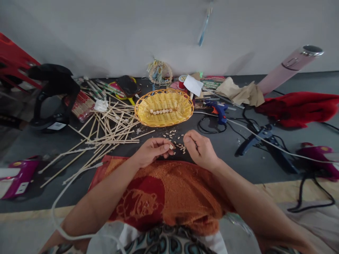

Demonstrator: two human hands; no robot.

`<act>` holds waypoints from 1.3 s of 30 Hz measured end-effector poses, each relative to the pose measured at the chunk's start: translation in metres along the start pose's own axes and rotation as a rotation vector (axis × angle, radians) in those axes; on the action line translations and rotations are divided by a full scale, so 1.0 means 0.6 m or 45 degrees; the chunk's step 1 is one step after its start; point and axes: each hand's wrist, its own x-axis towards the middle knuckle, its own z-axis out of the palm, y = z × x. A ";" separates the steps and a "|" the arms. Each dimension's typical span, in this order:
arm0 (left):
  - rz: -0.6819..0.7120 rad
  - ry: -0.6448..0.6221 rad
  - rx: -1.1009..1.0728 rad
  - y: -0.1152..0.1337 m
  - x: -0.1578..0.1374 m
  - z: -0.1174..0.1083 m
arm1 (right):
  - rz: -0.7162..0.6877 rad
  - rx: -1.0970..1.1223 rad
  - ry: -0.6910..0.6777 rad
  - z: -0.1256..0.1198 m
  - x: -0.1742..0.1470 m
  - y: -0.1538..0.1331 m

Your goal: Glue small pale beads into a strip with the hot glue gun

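Our left hand [152, 151] pinches one small wooden bead [171, 146] at its fingertips, above the scattered beads [177, 141] before the yellow wicker basket [164, 107]. Our right hand [200, 150] curls loosely, seemingly empty. Light, hard, easily dropped: we grip its sides.

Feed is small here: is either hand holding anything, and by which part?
The left hand pinches a small wooden bead at its fingertips. The right hand is curled; any hold cannot be told.
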 end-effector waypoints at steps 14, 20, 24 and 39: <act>0.044 0.020 -0.118 0.000 0.001 0.000 | 0.049 0.152 0.292 -0.004 0.006 0.012; 0.066 -0.014 -0.009 -0.003 0.001 0.002 | -0.246 0.157 -0.082 0.017 -0.003 0.003; 0.074 -0.010 -0.002 -0.004 0.002 0.000 | -0.247 0.171 -0.064 0.025 -0.004 0.003; 0.019 0.025 0.079 0.000 0.000 0.002 | -0.231 0.318 -0.146 0.019 -0.002 0.003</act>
